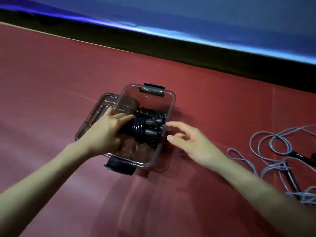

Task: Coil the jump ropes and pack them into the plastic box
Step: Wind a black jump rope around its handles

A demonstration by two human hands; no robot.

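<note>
A clear plastic box (168,106) with dark latches at its near and far ends is seen standing open on a red worktop (51,74). Its transparent lid (95,113) lies flat just beside it on the left, partly tucked under the box's left wall. A coiled black jump rope (145,127), its cord wound tightly round the two handles, is held inside the box, toward the middle and near the right wall. The left hand (106,129) is reached over the left rim into the box, and its fingers are curled round the left end of the black bundle. The right hand (189,141) is held just outside the right wall of the box, its fingers loosely spread and relaxed, with nothing gripped; whether a fingertip touches the rim cannot be told. Well apart to the right, at the edge of the view, a grey jump rope (277,151) lies uncoiled in loose loops on the worktop, with dark handles among the loops. Beyond the worktop a blue surface (222,19) is seen above a dark band.
</note>
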